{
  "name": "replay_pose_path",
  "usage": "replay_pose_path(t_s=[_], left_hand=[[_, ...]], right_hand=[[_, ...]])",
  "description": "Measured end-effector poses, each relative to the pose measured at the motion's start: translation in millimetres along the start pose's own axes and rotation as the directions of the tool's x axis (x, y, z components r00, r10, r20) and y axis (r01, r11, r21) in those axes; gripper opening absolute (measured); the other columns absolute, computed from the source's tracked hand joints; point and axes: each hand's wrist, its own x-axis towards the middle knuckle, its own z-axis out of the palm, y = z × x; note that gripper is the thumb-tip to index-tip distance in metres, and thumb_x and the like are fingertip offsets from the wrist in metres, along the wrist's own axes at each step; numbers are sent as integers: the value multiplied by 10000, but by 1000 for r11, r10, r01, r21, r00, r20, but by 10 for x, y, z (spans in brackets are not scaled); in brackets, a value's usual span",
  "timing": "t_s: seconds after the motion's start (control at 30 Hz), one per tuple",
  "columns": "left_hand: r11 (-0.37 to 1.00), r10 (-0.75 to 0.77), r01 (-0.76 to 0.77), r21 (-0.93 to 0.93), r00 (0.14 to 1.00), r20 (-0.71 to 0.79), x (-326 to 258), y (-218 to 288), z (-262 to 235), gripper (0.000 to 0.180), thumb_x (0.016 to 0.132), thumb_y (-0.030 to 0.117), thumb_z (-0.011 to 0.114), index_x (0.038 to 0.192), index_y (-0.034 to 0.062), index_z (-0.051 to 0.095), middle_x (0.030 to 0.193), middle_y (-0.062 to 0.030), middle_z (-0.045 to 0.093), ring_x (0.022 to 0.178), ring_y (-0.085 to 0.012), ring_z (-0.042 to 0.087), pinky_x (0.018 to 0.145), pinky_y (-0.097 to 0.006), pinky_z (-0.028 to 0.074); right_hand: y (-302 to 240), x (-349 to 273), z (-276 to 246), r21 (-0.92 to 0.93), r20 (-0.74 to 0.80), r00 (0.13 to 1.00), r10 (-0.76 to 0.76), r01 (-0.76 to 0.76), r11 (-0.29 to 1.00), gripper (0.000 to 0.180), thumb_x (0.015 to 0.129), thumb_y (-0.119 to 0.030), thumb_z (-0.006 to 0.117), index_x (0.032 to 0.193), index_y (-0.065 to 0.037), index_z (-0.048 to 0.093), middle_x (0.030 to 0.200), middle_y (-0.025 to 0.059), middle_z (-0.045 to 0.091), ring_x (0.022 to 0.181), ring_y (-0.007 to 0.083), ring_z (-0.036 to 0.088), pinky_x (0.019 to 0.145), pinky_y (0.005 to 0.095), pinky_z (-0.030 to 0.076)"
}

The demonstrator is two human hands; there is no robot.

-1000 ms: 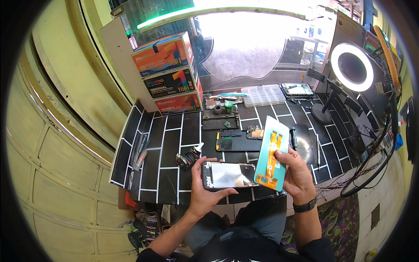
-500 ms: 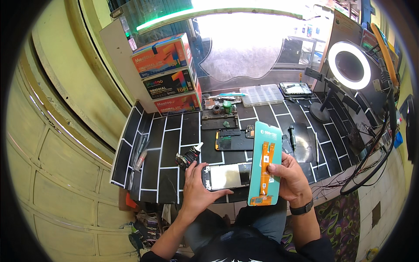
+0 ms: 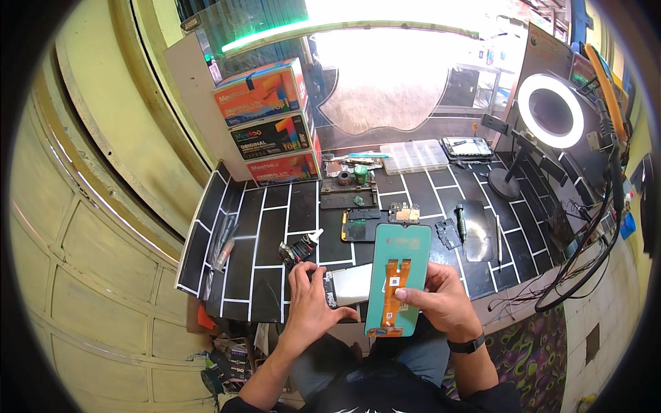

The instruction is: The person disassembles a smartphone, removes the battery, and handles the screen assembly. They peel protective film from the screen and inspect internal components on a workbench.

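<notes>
An open phone frame (image 3: 352,283), with a pale silvery middle, lies on the black table in front of me. My left hand (image 3: 310,303) is curved round its left end, fingers by the far corner and thumb along the near edge. Between thumb and fingers, my right hand (image 3: 446,303) holds up a phone screen panel (image 3: 414,256) with a teal backing. An orange flex cable (image 3: 391,296) runs down that backing under my right thumb. The panel hides the right part of the frame. A small dark tube with a white tip (image 3: 300,248) lies just beyond my left fingers.
Beyond the panel lie a dark phone back (image 3: 359,226), a circuit board (image 3: 403,213) and a screwdriver (image 3: 461,224). Stacked boxes (image 3: 275,134) stand back left, a clear compartment box (image 3: 414,157) at the back, and a lit ring light (image 3: 521,110) back right.
My right hand has brought the panel left and nearer to me, so it covers more of the frame. The circuit board behind it now shows. My left hand stays at the frame's end.
</notes>
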Motion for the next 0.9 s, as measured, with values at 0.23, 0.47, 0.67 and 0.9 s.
replay_pose_path(t_s=[0.23, 0.47, 0.67, 0.9], left_hand=[[990, 65, -66, -127, 998, -15, -164, 157, -234, 1090, 594, 468, 915, 1407, -75, 430, 1511, -248, 288, 1471, -460, 180, 1172, -514, 275], [805, 180, -179, -565, 982, -54, -170, 342, -234, 982, 651, 393, 909, 1456, 67, 453, 1537, -172, 360, 1462, -403, 295, 1142, -496, 337], [574, 55, -53, -817, 998, -26, -151, 366, -220, 494, 914, 199, 724, 1326, -8, 545, 1378, -176, 542, 1291, -300, 533, 1045, -396, 459], [126, 26, -121, -985, 993, -119, -314, 552, -317, 515, 887, 237, 760, 1277, -32, 558, 1142, -121, 616, 1055, -207, 622, 906, -335, 501]], right_hand=[[38, -79, 76, -136, 38, 999, 26, -20, 991, 319, 878, -42, 751, 1168, 48, 655, 1042, 90, 723, 883, 97, 677, 764, 250, 573], [-47, -211, 140, 111, 49, 999, 7, -13, 994, 398, 861, 15, 742, 1233, 64, 608, 1110, 116, 708, 957, 135, 686, 844, 272, 574], [-118, -159, 160, 240, 40, 993, 115, -121, 963, 414, 874, 12, 720, 1257, 76, 576, 1129, 165, 700, 998, 196, 705, 890, 348, 590], [-108, -50, 174, 450, 223, 947, 231, -311, 837, 401, 902, -17, 695, 1276, 37, 558, 1166, 160, 687, 1024, 227, 703, 918, 399, 583]])
